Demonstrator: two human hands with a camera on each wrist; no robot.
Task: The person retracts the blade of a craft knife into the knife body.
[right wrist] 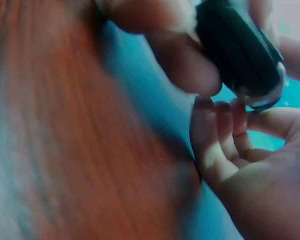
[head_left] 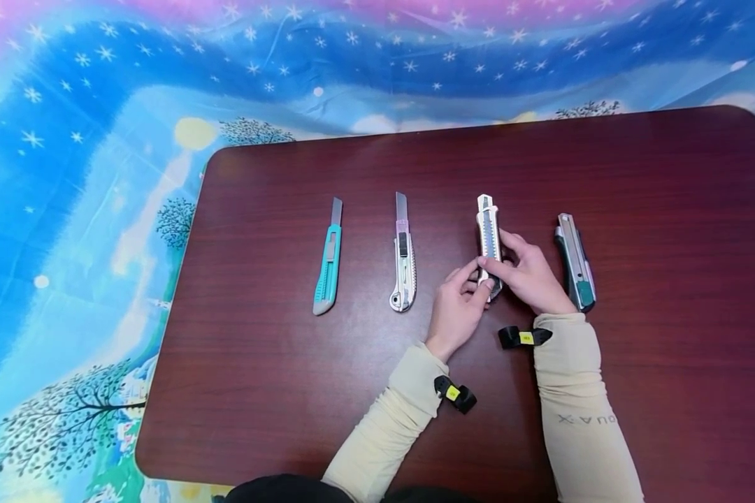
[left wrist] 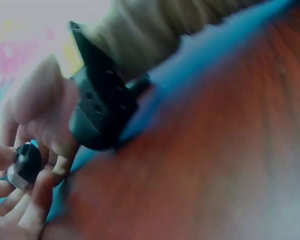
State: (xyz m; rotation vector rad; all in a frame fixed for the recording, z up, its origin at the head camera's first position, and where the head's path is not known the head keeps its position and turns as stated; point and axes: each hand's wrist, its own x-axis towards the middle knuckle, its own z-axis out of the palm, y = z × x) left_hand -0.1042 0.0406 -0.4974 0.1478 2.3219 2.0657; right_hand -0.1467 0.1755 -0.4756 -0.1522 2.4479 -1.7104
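Observation:
A silver utility knife (head_left: 489, 234) with a dark lower end stands between both hands, its top pointing toward the far side of the table. My left hand (head_left: 458, 307) pinches it low, thumb and fingertips at the bottom end. From the right side, my right hand (head_left: 531, 272) grips the body, with the thumb across the front and fingers behind. In the left wrist view the knife's black end (left wrist: 27, 165) shows among the fingers. The right wrist view has its dark end (right wrist: 240, 55) close up and blurred.
A teal utility knife (head_left: 328, 269) and a silver one with a pink neck (head_left: 404, 269) lie to the left, blades out. Right of the hands lies a silver, black and green utility knife (head_left: 577, 265). The dark red-brown table (head_left: 258, 391) has a patterned cloth (head_left: 101, 175) behind it.

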